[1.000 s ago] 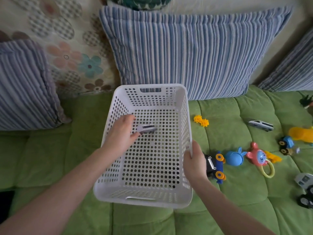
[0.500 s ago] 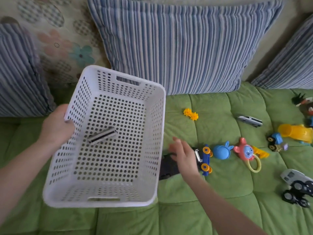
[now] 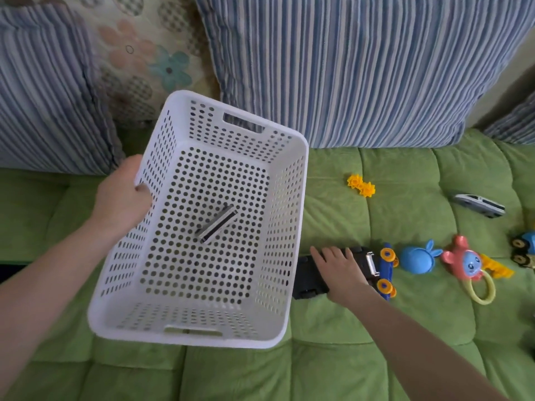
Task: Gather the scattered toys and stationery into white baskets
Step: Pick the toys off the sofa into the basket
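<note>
The right hand's fingers [image 3: 330, 253] lie spread and flat over the top of the black toy truck [image 3: 362, 263], touching it but not yet curled under it, so nothing is gripped there. The risk I see is a shallow pinch: the truck looks long and lumpy, and its blue end with orange wheels [image 3: 386, 270] sticks out to the right, so a lift from the left half could let it tip and drop back onto the green sofa [image 3: 333, 319]. The right hand [image 3: 343, 272] reaches in from the near right, palm down, wrist low, forearm slanting across the cushion. On the other side, the left hand's fingers [image 3: 143, 189] are closed over the left rim of the white basket [image 3: 185, 335], thumb outside, holding it tilted with its near end lower. Held by one edge only, it may swing or sag when the truck lands inside, and the small dark bar-shaped toy [image 3: 217, 225] on its floor could slide toward the near wall. The left hand [image 3: 121, 198] comes from the near left. Just right of the truck wait a blue bunny toy [image 3: 418, 256] and a pink rattle [image 3: 466, 263].
</note>
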Demonstrator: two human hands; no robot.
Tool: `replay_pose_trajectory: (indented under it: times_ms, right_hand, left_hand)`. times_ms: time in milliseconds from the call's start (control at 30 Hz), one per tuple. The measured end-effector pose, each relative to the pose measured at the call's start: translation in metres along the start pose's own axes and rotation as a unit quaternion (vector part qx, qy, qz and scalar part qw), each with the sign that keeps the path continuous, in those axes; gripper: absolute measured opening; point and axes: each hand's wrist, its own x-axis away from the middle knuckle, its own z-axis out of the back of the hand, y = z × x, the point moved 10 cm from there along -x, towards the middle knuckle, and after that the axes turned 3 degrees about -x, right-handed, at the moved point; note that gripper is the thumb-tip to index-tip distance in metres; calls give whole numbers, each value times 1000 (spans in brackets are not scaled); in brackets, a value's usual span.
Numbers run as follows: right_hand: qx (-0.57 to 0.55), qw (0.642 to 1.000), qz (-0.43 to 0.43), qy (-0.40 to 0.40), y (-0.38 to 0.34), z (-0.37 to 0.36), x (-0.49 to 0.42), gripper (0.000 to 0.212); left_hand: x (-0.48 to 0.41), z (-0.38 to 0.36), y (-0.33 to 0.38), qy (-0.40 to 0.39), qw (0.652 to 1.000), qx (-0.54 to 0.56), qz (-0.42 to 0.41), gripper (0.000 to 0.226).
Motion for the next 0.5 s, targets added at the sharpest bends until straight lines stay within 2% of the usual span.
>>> replay_pose_trajectory:
  times_ms: [167, 367, 433, 500]
  right_hand:
    - [-148, 984, -99, -6, 28, 12, 10, 100]
    - [-371, 895, -242, 52, 70, 52, 52, 94]
    - [-409, 866, -276, 81, 78, 73, 70, 92]
    - [-414, 858, -280, 120, 80, 104, 85, 96]
  left_hand:
    - [0, -2, -8, -45, 995, 76, 38, 42]
    - [7, -1, -12, -71, 991, 105, 52, 45]
    - [12, -1, -13, -73, 989, 111, 64, 45]
    - [19, -3, -7, -73, 988, 122, 66, 44]
